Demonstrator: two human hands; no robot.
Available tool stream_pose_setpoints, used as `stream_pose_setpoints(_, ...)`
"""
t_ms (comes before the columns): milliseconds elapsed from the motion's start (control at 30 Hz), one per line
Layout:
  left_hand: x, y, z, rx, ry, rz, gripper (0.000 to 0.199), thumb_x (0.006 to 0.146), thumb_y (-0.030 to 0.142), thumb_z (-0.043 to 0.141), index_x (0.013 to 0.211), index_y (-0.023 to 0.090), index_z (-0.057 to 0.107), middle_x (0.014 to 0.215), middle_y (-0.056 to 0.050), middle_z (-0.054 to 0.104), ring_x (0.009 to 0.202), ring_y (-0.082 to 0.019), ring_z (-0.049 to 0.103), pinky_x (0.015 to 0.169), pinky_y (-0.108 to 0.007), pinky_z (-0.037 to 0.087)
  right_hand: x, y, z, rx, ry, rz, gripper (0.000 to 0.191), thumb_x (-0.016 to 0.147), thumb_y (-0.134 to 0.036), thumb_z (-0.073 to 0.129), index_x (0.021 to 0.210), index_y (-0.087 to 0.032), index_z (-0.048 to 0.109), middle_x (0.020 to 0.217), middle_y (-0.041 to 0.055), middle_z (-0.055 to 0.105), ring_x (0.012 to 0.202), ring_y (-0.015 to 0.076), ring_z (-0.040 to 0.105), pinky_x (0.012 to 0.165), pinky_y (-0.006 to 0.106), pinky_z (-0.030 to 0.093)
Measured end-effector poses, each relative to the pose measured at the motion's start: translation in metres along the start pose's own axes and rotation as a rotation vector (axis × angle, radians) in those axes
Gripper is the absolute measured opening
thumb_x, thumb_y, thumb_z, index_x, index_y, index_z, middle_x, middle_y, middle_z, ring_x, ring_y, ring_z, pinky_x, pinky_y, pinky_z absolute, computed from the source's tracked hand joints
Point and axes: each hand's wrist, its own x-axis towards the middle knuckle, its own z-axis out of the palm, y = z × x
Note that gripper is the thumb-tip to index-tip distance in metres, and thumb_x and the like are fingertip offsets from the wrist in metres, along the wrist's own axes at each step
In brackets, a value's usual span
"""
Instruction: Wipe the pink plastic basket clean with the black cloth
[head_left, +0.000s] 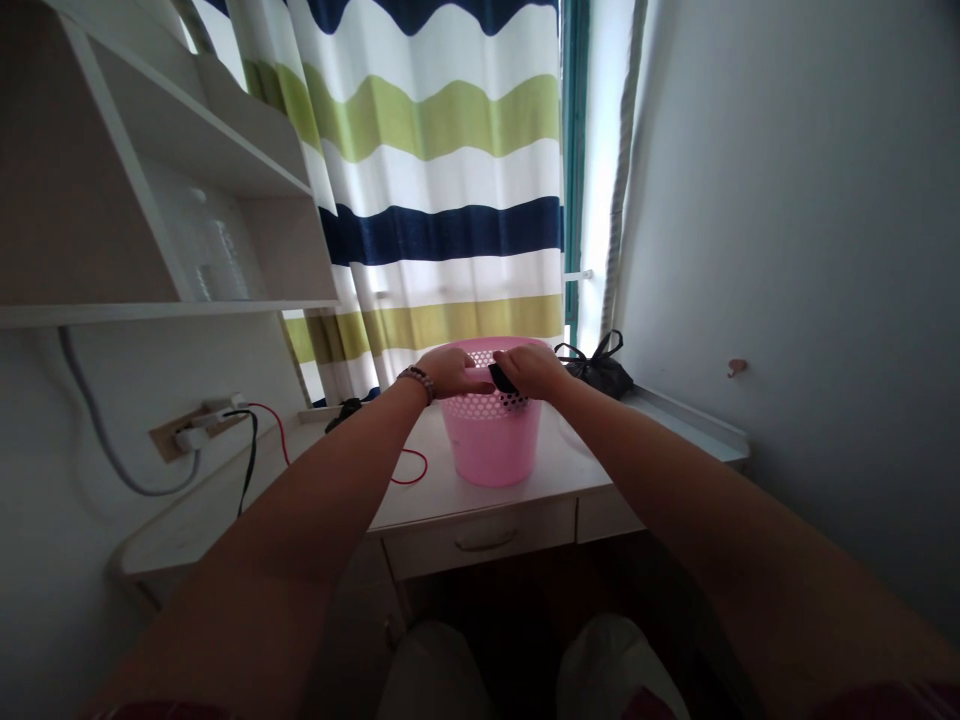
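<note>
A pink basket [491, 450] with round holes near its rim stands upright on the white desk. Over its opening, both my hands are closed around a small item [501, 379], pink at one end and black at the other; its kind is not clear. My left hand [452, 374], with a bead bracelet at the wrist, grips the pink end. The black end is in the fingers of my right hand [534, 370]. My hands hide part of the basket's rim, and what lies inside it cannot be seen.
A tied black plastic bag [604, 374] sits behind on the right. A red cable [411, 470] crosses the desk [420, 508] on the left, near plugs in a wall socket [191, 432]. A shelf [169, 308] overhangs the left; a striped curtain [450, 180] hangs behind.
</note>
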Motion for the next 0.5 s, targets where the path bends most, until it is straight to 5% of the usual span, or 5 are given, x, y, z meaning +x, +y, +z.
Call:
stream_pose_setpoints(233, 0.003, -0.008, -0.009, -0.008, -0.127, 0.049, 0.054, 0.061, 0.069, 0.051, 0.066, 0.017, 0.064, 0.058, -0.004, 0.06, 0.052, -0.014, 0.05, 0.05, -0.026, 0.028, 0.003, 0.039, 0.018, 0.113, 0.041, 0.168, 0.053, 0.094, -0.028, 0.014, 0.088, -0.01, 0.063, 0.082, 0.0155, 0.063, 0.075, 0.0201, 0.055, 0.063, 0.029, 0.032)
stream_pose_setpoints(333, 0.002, -0.004, -0.018, 0.062, -0.181, 0.059, 0.059, 0.059, 0.072, 0.051, 0.072, 0.016, 0.065, 0.067, -0.007, 0.063, 0.057, -0.016, 0.053, 0.05, -0.026, 0.03, 0.011, 0.025, 0.016, 0.095, 0.032, 0.206, 0.048, 0.093, -0.029, 0.018, 0.093, -0.011, 0.063, 0.087, 0.0157, 0.063, 0.079, 0.0218, 0.056, 0.065, 0.029, 0.033)
stream_pose_setpoints(500, -0.002, 0.036, -0.022, 0.192, -0.089, 0.175, 0.052, 0.067, 0.063, 0.05, 0.084, 0.017, 0.067, 0.079, -0.009, 0.066, 0.066, -0.02, 0.056, 0.056, -0.028, 0.034, 0.016, -0.009, 0.003, 0.125, -0.013, 0.278, 0.052, 0.093, -0.035, 0.017, 0.099, -0.011, 0.063, 0.094, 0.016, 0.063, 0.089, 0.0233, 0.054, 0.073, 0.031, 0.036)
